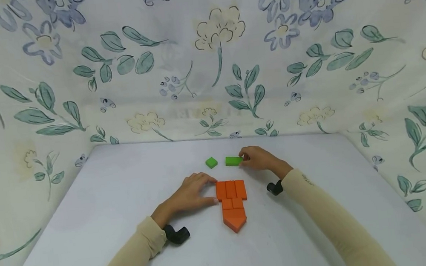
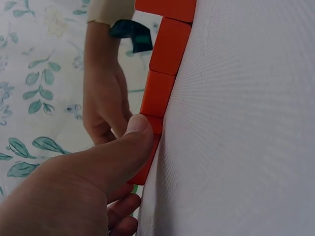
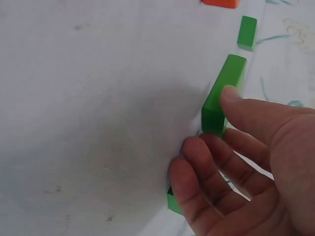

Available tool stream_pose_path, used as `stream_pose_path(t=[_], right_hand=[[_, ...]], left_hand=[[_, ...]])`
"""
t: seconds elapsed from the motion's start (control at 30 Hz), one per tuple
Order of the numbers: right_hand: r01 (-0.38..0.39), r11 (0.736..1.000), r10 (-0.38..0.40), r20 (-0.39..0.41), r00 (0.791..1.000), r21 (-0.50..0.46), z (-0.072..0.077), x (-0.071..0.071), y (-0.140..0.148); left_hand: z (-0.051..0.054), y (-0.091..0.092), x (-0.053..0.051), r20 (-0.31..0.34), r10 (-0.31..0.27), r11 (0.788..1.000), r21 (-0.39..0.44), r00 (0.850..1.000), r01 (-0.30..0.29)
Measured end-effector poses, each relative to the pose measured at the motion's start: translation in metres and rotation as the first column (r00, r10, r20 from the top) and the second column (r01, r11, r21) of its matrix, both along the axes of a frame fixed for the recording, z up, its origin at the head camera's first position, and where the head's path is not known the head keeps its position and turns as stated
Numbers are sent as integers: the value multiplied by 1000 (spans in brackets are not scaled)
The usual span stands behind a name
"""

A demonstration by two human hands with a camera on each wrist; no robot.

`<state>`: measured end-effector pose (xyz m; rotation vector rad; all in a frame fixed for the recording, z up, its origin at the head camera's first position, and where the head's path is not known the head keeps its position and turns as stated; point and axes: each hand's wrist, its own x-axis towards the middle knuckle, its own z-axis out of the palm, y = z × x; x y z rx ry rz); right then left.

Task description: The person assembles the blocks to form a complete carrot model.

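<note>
Pale sheeting (image 1: 188, 73), printed with blue flowers (image 1: 320, 2), cream blossoms (image 1: 220, 31) and green leaf sprays (image 1: 144, 62), rises behind a white tabletop (image 1: 106, 186) and flanks its left and right sides, with faint marks resembling lettering (image 1: 203, 111) low on the rear panel. The tabletop is plain and, in the head view, softly and fairly evenly lit, its far edge meeting the foot of the sheeting. The left wrist view, dimmer overall, shows a fine woven texture on the white surface; the right wrist view shows small dark smudges (image 3: 109, 219).
</note>
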<state>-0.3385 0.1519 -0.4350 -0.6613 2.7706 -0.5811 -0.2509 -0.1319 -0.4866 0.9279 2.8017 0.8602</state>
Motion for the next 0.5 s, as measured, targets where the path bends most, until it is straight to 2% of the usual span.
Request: stream_pose_path(t=[0.2,0.4,0.5], right_hand=[[-22,1000,22,18,1000,2,1,-1,1],[38,995,-37,4,999,-89,1,1,1],[26,989,-24,18,1000,-144,3,7,0]], left_hand=[[1,1,5,10,13,1000,2,1000,-13],[4,1,5,5,8,1000,2,1000,-8],[3,0,3,-6,3,1000,-9,1000,-3]])
